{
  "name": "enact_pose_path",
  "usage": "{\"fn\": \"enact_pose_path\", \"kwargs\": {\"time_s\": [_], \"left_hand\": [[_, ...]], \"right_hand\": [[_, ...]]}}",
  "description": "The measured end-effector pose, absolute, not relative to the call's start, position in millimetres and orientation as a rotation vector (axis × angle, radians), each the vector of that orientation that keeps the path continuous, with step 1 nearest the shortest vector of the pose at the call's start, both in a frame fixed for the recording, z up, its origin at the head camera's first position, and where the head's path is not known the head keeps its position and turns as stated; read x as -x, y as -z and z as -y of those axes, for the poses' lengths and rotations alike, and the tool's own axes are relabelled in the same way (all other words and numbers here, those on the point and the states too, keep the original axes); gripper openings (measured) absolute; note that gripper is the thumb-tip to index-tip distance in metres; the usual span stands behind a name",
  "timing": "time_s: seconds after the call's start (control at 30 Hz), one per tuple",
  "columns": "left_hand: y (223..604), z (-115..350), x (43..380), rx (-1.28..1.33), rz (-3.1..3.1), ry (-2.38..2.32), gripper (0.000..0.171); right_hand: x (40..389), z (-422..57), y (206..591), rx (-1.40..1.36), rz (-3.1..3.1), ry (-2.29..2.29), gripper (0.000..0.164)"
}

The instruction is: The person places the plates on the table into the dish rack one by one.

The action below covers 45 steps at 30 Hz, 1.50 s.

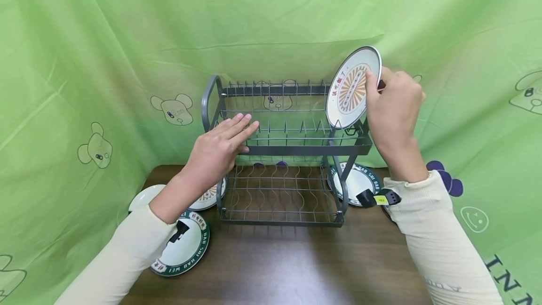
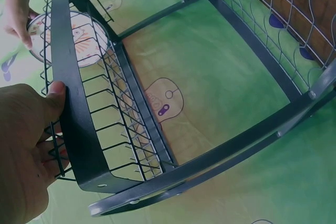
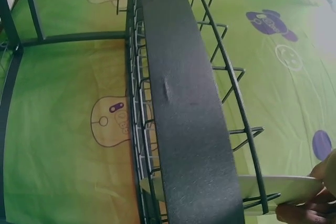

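Note:
A grey two-tier dish rack [image 1: 305, 150] stands on the table. My right hand [image 1: 395, 105] pinches the right edge of a white plate [image 1: 348, 93] with an orange sunburst pattern, thumb on its face. The plate is tilted, its lower edge among the wires at the upper tier's right end. In the right wrist view the plate [image 3: 283, 188] appears edge-on, partly behind the rack's bar. My left hand [image 1: 216, 147] grips the upper tier's front rail at the left. The left wrist view shows its thumb [image 2: 56, 95] on the rail and its fingers behind, among the wires.
Left of the rack lie a green-rimmed plate [image 1: 186, 248], a sunburst plate [image 1: 208, 197] and a white dish [image 1: 146, 196], partly hidden by the left arm. Another green-rimmed plate [image 1: 357, 185] lies behind the rack's right side. Green printed cloth [image 1: 271, 22] surrounds the wooden table [image 1: 271, 267].

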<state>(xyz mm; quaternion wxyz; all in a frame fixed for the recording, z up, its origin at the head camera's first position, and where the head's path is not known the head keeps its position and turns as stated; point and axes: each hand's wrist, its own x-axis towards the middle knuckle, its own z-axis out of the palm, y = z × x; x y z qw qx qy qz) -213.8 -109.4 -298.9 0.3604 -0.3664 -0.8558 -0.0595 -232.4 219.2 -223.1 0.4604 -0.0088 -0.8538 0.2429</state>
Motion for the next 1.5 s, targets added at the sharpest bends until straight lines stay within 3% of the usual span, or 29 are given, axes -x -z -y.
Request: {"fn": "enact_pose_path", "kwargs": {"time_s": [0.9,1.23,1.5], "left_hand": [[301,110,215,0.940,2.220,0.154,0.052],[303,110,216,0.937,2.222,0.153,0.052],[302,110,217,0.943,2.192,0.155,0.053]], "right_hand": [[220,-223,224,0.054,2.192,-0.711,0.041],[212,-227,234,0.036,2.188,-0.776,0.054],[198,-241,254,-0.058,2.075,-0.771,0.040]]}}
